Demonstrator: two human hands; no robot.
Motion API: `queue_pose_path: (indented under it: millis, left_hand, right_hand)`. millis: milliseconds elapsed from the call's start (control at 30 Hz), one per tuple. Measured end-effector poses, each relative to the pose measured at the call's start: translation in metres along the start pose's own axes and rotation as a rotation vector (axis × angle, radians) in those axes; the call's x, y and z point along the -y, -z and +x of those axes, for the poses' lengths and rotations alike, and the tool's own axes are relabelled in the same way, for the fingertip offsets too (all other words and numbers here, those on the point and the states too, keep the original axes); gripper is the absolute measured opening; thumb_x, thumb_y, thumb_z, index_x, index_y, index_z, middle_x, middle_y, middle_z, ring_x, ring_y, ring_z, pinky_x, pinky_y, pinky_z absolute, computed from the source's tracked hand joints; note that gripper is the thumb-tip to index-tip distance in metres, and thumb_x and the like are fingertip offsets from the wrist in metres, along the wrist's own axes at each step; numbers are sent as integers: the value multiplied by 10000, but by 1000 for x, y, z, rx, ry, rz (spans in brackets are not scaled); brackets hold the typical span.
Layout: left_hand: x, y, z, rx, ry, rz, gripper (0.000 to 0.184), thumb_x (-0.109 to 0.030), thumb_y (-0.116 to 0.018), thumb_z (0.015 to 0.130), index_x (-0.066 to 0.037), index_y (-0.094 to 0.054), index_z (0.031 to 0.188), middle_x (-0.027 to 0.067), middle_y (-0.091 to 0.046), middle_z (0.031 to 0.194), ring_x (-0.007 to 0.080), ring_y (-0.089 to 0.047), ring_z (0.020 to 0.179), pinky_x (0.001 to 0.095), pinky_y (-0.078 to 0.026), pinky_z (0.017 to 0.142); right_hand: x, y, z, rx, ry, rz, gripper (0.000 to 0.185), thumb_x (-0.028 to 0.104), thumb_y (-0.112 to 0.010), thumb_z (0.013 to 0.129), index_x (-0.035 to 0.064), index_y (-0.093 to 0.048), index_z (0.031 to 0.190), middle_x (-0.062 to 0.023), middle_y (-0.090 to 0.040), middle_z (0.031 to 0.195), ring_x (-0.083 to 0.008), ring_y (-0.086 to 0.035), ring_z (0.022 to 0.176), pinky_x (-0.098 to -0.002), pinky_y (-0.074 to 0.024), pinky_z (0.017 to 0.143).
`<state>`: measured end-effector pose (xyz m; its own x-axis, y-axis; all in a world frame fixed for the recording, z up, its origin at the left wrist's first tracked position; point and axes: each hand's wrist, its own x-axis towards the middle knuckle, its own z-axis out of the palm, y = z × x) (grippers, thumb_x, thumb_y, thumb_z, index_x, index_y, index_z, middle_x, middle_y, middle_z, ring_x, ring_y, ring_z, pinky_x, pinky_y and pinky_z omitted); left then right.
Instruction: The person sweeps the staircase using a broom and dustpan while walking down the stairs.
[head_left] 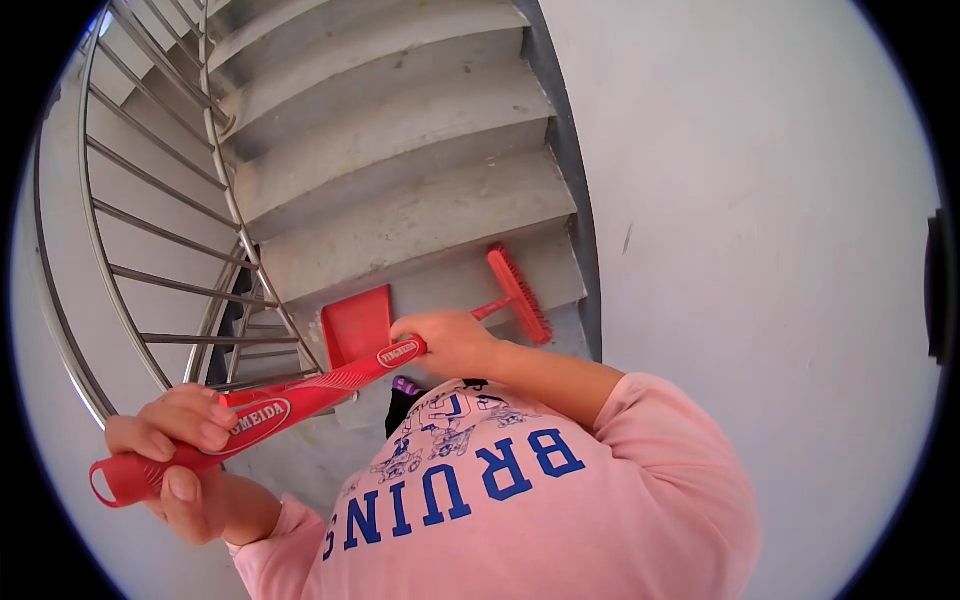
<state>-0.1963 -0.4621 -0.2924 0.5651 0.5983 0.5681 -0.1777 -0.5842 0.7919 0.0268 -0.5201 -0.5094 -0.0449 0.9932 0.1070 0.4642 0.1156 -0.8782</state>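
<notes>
My left hand (190,455) is wrapped around the looped end of a thick red broom handle (330,388), close to the camera at the lower left. Farther along, my right hand (452,343) grips the same line of handle, and a thin red shaft leads from it to the broom head (520,295). The red bristles rest on a grey step near the wall. A red dustpan (358,325) lies on the step left of my right hand, near the railing. Another red piece shows behind the broom handle; its link to the dustpan is unclear.
Grey steps (400,150) with dark marks rise ahead. A metal railing (165,235) runs along the left, and a pale wall (740,200) stands on the right. Part of a purple-and-dark shoe (405,385) shows below the dustpan.
</notes>
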Motion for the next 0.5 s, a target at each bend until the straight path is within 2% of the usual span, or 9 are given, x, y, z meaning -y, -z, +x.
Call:
queue_pose_path:
  millis: [33, 167, 200, 267, 367, 500]
  left_hand:
    - [6, -2, 2, -32, 6, -24, 226, -187, -571, 816, -61, -412, 917, 159, -604, 799, 281, -612, 783, 407, -465, 747]
    - [46, -22, 4, -20, 166, -206, 191, -87, -546, 837, -26, -434, 979, 205, -626, 906, 318, -617, 890, 429, -465, 853]
    - [60, -29, 4, -6, 201, -260, 182, -50, -534, 843, -18, -441, 996, 220, -629, 943, 322, -615, 931, 429, -461, 883]
    - [82, -48, 0, -12, 364, -271, 164, -25, -524, 849, -23, -455, 998, 224, -625, 998, 290, -607, 976, 406, -458, 893]
    - [95, -61, -5, -63, 358, -364, 152, -11, -512, 855, -24, -467, 999, 221, -621, 1028, 264, -600, 1000, 387, -464, 886]
    - [90, -47, -8, -85, 419, -307, 143, -12, -501, 865, -21, -470, 1004, 212, -619, 1048, 253, -600, 1003, 372, -482, 856]
  right_hand:
    - [-6, 5, -3, -27, -7, -47, 178, 138, -647, 734, 100, -602, 902, -113, -622, 856, -315, -589, 805, -406, -460, 676]
    - [-54, 17, -14, -230, 15, -196, 178, 125, -649, 744, 93, -607, 913, -124, -617, 866, -319, -584, 804, -404, -463, 688]
    - [-72, 20, -15, -228, -41, -207, 173, 121, -650, 743, 92, -608, 909, -121, -616, 859, -317, -584, 802, -402, -463, 691]
    - [-103, 24, -17, -220, -153, -233, 164, 112, -652, 742, 89, -610, 899, -116, -612, 845, -314, -584, 799, -398, -465, 698]
    - [-115, 21, -13, -184, -136, -204, 159, 106, -657, 735, 84, -612, 886, -108, -607, 832, -310, -583, 805, -390, -463, 705]
    - [-115, 9, -2, -151, -169, -210, 161, 99, -656, 733, 82, -612, 887, -107, -611, 848, -309, -583, 819, -385, -463, 710]
